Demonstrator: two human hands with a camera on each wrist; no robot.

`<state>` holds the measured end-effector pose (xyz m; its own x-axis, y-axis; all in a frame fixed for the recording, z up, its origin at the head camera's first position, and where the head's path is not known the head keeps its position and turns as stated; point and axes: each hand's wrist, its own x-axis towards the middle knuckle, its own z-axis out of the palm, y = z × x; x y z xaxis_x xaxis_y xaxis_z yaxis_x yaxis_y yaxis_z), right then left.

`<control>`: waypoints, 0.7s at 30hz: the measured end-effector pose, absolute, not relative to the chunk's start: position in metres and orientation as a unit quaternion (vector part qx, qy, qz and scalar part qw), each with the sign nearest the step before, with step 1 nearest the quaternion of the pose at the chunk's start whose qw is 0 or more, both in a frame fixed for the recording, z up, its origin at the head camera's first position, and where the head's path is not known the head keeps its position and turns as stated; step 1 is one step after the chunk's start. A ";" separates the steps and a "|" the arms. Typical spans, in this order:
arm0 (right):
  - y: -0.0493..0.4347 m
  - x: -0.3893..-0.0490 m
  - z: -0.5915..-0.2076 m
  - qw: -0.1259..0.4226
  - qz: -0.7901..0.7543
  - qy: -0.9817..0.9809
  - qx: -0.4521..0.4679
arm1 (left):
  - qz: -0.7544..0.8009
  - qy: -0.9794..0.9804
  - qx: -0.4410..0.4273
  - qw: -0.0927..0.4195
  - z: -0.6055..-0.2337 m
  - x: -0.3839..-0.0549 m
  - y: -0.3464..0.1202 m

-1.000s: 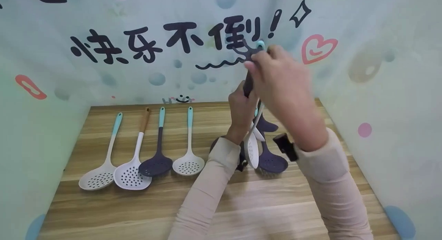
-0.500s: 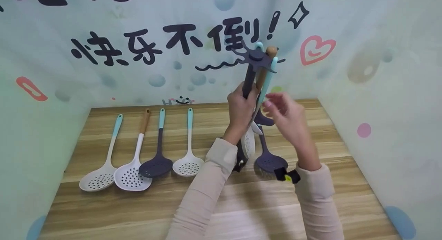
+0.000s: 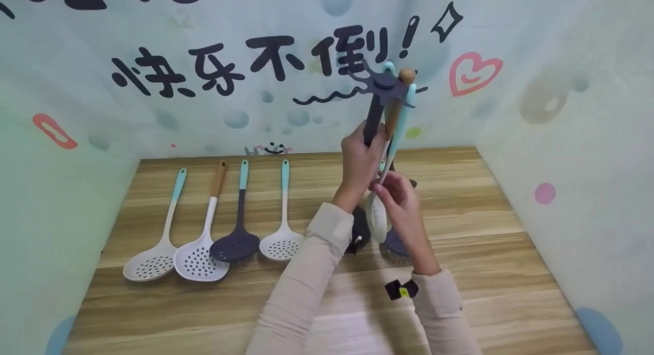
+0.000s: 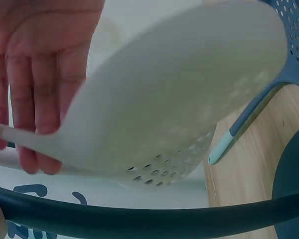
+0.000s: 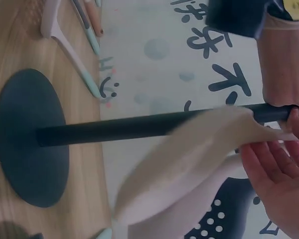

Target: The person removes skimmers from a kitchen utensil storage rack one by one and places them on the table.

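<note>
1. Nearest the left edge of the table [image 3: 500, 288] I see a white skimmer [image 3: 149, 264], its turquoise handle angled toward the back edge.
2. Next along lies a brown-handled skimmer [image 3: 201, 262] with a white perforated head, its handle also toward the back edge.
3. A dark skimmer [image 3: 236, 246] with a turquoise handle tip comes next, its head overlapping the rim of the brown-handled one.
4. Then I have a smaller pale skimmer [image 3: 281, 243], turquoise handle near the back edge, head just beside the left sleeve [image 3: 301, 283].
5. Right of that, the left hand [image 3: 359, 158] is wrapped firmly round the pole [image 3: 374, 121] of a dark stand. My right-wrist feed shows its round base [image 5: 20, 149] flat on the table.
6. The hooked top [image 3: 387, 85] has a wooden handle end [image 3: 407, 76] and two turquoise ends beside it; from here I can't tell which hooks they sit on.
7. The held skimmer [image 3: 377, 222], pale with a turquoise handle, hangs head down beside the pole, above the table and well in from the right edge.
8. The right hand [image 3: 406, 207] pinches its stem just above the head, thumb and fingers together.
9. Behind that hand, I make out a partly hidden dark utensil head [image 3: 396, 243].
</note>
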<state>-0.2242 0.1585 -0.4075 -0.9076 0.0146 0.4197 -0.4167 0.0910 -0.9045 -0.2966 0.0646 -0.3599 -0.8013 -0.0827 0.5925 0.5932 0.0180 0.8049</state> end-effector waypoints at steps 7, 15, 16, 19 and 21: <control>0.161 -0.217 -0.411 0.211 0.664 -0.708 0.120 | -0.674 -0.671 -0.197 0.239 -0.361 -0.297 0.066; 0.168 -0.214 -0.401 0.237 0.658 -0.709 0.091 | -0.667 -0.675 -0.200 0.244 -0.359 -0.299 0.063; 0.170 -0.214 -0.401 0.239 0.656 -0.710 0.086 | -0.666 -0.675 -0.202 0.243 -0.359 -0.299 0.063; 0.175 -0.211 -0.400 0.245 0.648 -0.717 0.077 | -0.667 -0.674 -0.203 0.245 -0.360 -0.300 0.063; 0.179 -0.210 -0.400 0.249 0.643 -0.720 0.074 | -0.668 -0.673 -0.204 0.245 -0.362 -0.301 0.063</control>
